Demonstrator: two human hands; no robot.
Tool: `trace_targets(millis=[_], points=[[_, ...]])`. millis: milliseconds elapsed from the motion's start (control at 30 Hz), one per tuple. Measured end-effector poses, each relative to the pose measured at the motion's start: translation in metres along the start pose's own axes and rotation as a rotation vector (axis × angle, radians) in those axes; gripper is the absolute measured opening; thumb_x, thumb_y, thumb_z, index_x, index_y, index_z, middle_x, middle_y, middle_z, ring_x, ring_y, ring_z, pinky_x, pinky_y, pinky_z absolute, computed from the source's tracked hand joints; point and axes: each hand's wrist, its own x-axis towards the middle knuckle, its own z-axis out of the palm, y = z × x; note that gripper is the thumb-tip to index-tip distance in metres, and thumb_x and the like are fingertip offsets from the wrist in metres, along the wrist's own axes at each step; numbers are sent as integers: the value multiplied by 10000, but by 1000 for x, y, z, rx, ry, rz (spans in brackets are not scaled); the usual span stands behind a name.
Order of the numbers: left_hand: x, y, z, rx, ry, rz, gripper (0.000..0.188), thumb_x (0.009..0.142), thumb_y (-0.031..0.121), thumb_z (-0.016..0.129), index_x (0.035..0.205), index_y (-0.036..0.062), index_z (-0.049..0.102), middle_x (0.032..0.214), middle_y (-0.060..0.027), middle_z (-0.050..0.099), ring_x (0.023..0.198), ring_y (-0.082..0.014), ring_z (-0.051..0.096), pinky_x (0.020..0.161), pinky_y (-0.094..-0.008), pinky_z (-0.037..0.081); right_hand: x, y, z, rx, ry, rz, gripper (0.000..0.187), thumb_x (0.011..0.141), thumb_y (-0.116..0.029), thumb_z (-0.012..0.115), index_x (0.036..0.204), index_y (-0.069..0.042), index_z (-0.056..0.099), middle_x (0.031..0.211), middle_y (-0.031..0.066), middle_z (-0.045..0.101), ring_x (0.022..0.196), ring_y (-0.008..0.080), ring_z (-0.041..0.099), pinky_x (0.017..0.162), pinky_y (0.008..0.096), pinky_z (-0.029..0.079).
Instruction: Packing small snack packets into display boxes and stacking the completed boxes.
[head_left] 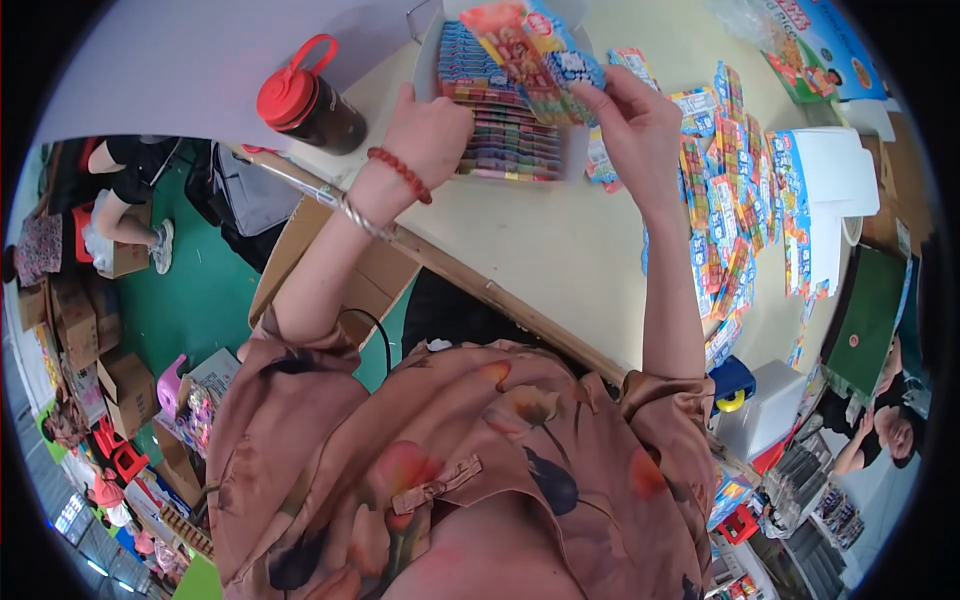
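Observation:
My right hand [645, 125] pinches a colourful snack packet [535, 65], tilted above a white box [428, 60]. The packet is red, yellow and blue and covers part of the box. Inside stand rows of similar packets [515, 147], packed tightly on edge. At the box's near left side, my left hand [428, 135] is closed over the wall, its thumb outside and its curled fingers on the inner side; the fingertips are hidden. To the right of my right hand, many loose packets [725, 200] lie in a spread pile on the table.
A dark bottle with a red lid [310, 105] stands left of the box on the pale table [560, 235]. White trays [840, 175] and a blue printed bag [835, 50] lie at the right. Cartons [130, 395] stand on the green floor. Other people are at both sides.

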Motion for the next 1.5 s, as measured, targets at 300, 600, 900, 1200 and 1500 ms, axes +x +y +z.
trace_targets(millis=[300, 600, 900, 1200, 1500], points=[[-29, 5, 5, -116, 108, 101, 303, 895, 337, 566, 721, 116, 678, 779, -64, 662, 911, -239, 604, 977, -511, 256, -35, -4, -27, 29, 132, -40, 150, 824, -129, 700, 833, 6, 637, 550, 3, 498, 516, 45, 388, 478, 234, 330], [-73, 37, 46, -117, 331, 29, 487, 793, 232, 691, 1232, 111, 517, 1171, -45, 532, 1147, -207, 479, 1029, -487, 249, -49, -10, -36, 14, 100, 45, 105, 822, -68, 687, 809, 18, 628, 546, -1, 490, 511, 36, 378, 456, 234, 302], [-72, 36, 55, -205, 404, -21, 551, 792, 158, 682, 1302, 137, 474, 1339, -37, 457, 1245, -204, 428, 1093, -498, 147, -31, -15, -10, -103, -55, -106, 135, 824, -55, 661, 946, 1, 676, 673, 80, 633, 553, 117, 541, 516, 250, 413], [-73, 39, 65, -308, 461, 3, 577, 778, 68, 648, 1322, 145, 470, 1297, -56, 476, 1228, -221, 442, 1092, -502, 164, -22, -7, -6, -59, -81, -74, 127, 831, -38, 660, 951, -1, 681, 699, 63, 651, 583, 88, 557, 520, 238, 416], [-71, 41, 64, -345, 460, -21, 552, 788, 51, 631, 1312, 145, 484, 1291, -64, 481, 1220, -231, 447, 1070, -476, 217, -14, -12, -14, -67, -45, -45, 136, 813, -23, 671, 945, 2, 689, 683, 57, 635, 548, 75, 526, 505, 222, 401]])
